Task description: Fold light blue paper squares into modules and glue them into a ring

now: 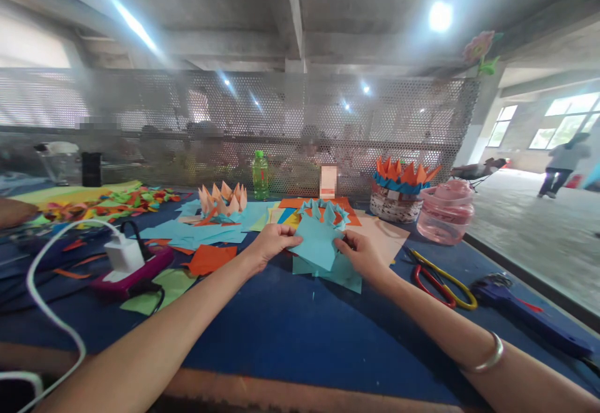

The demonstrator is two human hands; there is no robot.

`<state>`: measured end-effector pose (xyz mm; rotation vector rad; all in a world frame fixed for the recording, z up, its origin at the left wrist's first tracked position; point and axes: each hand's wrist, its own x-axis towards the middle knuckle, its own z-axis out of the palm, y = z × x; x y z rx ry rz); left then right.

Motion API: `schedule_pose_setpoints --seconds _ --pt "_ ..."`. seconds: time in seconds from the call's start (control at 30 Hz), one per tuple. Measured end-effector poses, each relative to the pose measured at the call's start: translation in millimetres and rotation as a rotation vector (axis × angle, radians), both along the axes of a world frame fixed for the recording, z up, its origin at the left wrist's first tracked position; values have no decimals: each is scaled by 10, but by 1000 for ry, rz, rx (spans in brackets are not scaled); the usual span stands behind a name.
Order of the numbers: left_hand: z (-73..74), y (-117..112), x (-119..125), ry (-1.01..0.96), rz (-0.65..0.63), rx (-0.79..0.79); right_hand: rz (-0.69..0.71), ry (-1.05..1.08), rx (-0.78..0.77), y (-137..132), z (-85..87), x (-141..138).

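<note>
The left hand (270,242) and right hand (359,253) pinch a folded blue paper (315,244), fingers clamped on its edges, over loose blue sheets (342,278) on the blue table (300,332) — too hard a squeeze could crease it — or tear it.

teal paper (317,244); dark blue tabletop (300,332); red-yellow scissor handles (434,288)

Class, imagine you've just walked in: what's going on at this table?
A person holds a pointed teal paper piece between their left hand and right hand, above a blue table surface. Just behind it stands a ring of teal paper points. An orange paper scrap lies left of the hands, red-and-yellow-handled scissors lie to the right, and a peach paper lotus sits farther back.
</note>
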<state>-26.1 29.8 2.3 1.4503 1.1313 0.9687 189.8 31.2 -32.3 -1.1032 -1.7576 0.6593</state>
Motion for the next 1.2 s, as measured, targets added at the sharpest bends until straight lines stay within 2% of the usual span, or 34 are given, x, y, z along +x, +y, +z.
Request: schedule_pose_setpoints --seconds 0.13,0.23,0.3,0.4,0.53,0.63,0.7,0.83,0.97,1.1,1.2 --pt "23 -55 23 10 -104 -81 -31 80 -4 3 37 17" --pt "37 -63 33 -15 -66 -85 0 110 -29 -26 58 -2" --pt "48 -59 35 -40 -23 -84 82 129 -69 -46 53 -20" --pt "61 -62 39 -45 -25 -94 196 180 -129 -65 31 -38" --pt "57 -74 47 -63 -63 -126 167 193 -161 -77 23 -31" --pt "45 -64 40 -93 -69 -154 99 238 -92 -71 33 -8" --pt "38 -53 29 -114 -85 -178 112 257 -7 -59 42 12" --pt "27 -47 12 -156 -150 -231 180 101 80 -48 64 38" --pt "27 -73 15 -154 -191 -262 149 -5 127 -61 79 25" --pt "47 -119 48 -122 -179 -267 124 49 132 -49 63 15" --pt "75 -149 80 -204 -162 -199 108 138 61 -40 48 21"
